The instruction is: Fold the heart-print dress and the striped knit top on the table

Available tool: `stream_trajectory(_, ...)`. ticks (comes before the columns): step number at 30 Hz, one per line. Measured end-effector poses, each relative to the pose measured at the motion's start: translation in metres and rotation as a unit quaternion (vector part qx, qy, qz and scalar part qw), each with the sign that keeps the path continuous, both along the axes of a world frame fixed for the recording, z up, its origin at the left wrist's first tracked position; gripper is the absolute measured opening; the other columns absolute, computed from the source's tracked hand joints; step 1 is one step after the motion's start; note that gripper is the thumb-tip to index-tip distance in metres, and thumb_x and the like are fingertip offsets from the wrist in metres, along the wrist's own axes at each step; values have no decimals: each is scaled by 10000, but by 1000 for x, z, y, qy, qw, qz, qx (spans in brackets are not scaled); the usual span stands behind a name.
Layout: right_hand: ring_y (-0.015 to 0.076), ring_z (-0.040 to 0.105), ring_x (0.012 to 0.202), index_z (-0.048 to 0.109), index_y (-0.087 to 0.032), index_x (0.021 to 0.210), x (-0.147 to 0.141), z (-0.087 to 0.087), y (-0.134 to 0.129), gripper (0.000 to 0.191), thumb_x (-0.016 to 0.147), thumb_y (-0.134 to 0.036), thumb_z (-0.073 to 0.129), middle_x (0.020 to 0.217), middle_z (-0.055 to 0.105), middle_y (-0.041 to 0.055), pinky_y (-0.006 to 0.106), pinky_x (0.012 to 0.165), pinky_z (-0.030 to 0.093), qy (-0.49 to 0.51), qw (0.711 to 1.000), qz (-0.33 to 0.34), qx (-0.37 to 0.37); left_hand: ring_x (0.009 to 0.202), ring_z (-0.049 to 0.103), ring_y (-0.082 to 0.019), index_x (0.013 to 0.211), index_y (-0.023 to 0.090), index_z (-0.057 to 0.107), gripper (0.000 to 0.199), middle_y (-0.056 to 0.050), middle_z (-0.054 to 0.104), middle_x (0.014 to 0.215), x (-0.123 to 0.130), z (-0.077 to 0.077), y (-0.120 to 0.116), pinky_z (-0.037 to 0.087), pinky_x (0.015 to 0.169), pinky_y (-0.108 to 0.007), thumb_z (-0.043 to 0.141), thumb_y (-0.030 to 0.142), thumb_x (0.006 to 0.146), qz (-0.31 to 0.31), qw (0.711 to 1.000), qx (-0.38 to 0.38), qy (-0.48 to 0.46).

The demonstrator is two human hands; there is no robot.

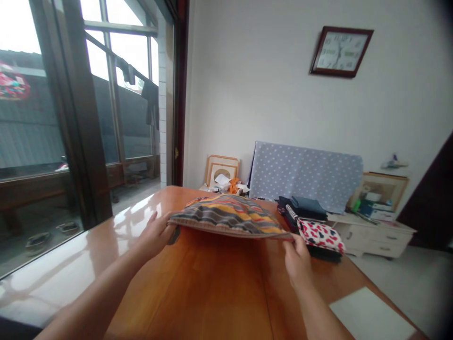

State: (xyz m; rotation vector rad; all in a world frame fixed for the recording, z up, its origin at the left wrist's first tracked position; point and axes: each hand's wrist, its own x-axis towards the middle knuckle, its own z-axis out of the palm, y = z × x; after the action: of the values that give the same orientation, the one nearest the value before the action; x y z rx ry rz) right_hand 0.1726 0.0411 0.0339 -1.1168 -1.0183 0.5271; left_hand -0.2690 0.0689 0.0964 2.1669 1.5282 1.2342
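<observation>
A striped cloth point(230, 215) in grey, yellow and red is stretched between my hands, its near edge lifted above the wooden table point(212, 293). It looks like a garment, but its exact kind does not show. My left hand point(161, 231) pinches the near left corner. At the near right corner, my right hand point(297, 257) grips the edge between thumb and fingers. The cloth's middle bulges upward, and its far part extends toward the table's back edge. Just beyond my right hand lies a stack of folded clothes point(311, 226), with a white piece patterned in red and black.
A pale sheet point(370, 314) lies at the table's right edge. Behind the table stand a white cabinet point(378, 238), a dotted blue-grey cover point(304, 174) and picture frames point(222, 165). Glass doors point(76, 118) run along the left. A clock point(341, 52) hangs on the wall.
</observation>
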Motion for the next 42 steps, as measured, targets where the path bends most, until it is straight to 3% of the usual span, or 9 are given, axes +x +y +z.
stream_trajectory(2, 268, 668, 909, 649, -232, 989, 4, -34, -11, 327, 788, -490, 663, 934, 733, 47, 367, 818, 513, -90, 991, -65, -75, 1031, 673, -267, 1195, 284, 671, 344, -10, 772, 1010, -13, -30, -10, 147, 1221, -527, 483, 349, 914, 4, 992, -42, 120)
stream_trajectory(5, 269, 676, 894, 649, -206, 1067, 13, -66, -19, 377, 786, -455, 606, 954, 741, 68, 371, 825, 496, -185, 968, -88, -148, 1056, 672, -276, 1255, 293, 638, 424, -34, 762, 1108, -28, -62, -23, 279, 1152, -496, 517, 251, 850, 28, 971, -49, 230)
stream_trajectory(9, 265, 672, 933, 644, -227, 1004, 26, -88, -26, 307, 728, -338, 572, 1002, 733, 73, 356, 827, 489, -294, 934, -61, -192, 1170, 620, -289, 1180, 302, 670, 451, -49, 688, 1306, -34, -81, -41, 369, 1063, -449, 515, 157, 782, 53, 960, -23, 275)
stream_trajectory(12, 256, 657, 948, 634, -235, 959, 32, -96, -33, 268, 706, -280, 558, 994, 722, 64, 342, 844, 476, -368, 910, -31, -187, 1187, 601, -302, 1141, 285, 673, 447, -59, 690, 1278, -34, -87, -55, 377, 1049, -458, 512, 133, 752, 65, 957, -15, 284)
stream_trajectory(17, 232, 641, 898, 619, -235, 890, 34, -101, -54, 225, 683, -229, 530, 929, 701, 39, 306, 790, 459, -416, 894, 0, -170, 1153, 606, -320, 1086, 264, 643, 380, -72, 717, 1186, -40, -96, -74, 300, 1112, -534, 527, 158, 741, 90, 948, -26, 303)
stream_trajectory(23, 230, 622, 860, 558, -242, 806, 43, -99, -78, 118, 703, -215, 508, 869, 688, 23, 296, 730, 426, -446, 872, -38, -200, 1166, 612, -303, 1063, 281, 624, 337, -47, 734, 1118, -50, -108, -89, 139, 1183, -612, 525, 185, 756, 105, 944, -43, 310)
stream_trajectory(30, 241, 631, 947, 611, -251, 815, 48, -91, -104, 124, 737, -213, 523, 922, 704, 33, 326, 848, 461, -479, 858, -16, -186, 1185, 620, -282, 1104, 254, 595, 338, -59, 726, 1112, -52, -109, -104, 4, 1195, -649, 516, 194, 780, 92, 940, -72, 320)
stream_trajectory(36, 233, 660, 1013, 675, -259, 1174, 30, -78, -109, 404, 781, -261, 581, 1109, 725, 59, 329, 894, 491, -444, 879, 26, -172, 1283, 519, -328, 1181, 242, 618, 407, -91, 679, 1240, -23, -101, -114, -44, 1184, -668, 559, 212, 779, 66, 938, -33, 337)
stream_trajectory(42, 222, 645, 998, 681, -281, 1216, 19, -77, -115, 470, 755, -220, 612, 1083, 730, 49, 310, 887, 480, -476, 857, 31, -196, 1209, 549, -308, 1088, 279, 681, 331, -63, 686, 1184, 15, -99, -127, 34, 1212, -596, 548, 195, 796, 24, 947, -4, 322)
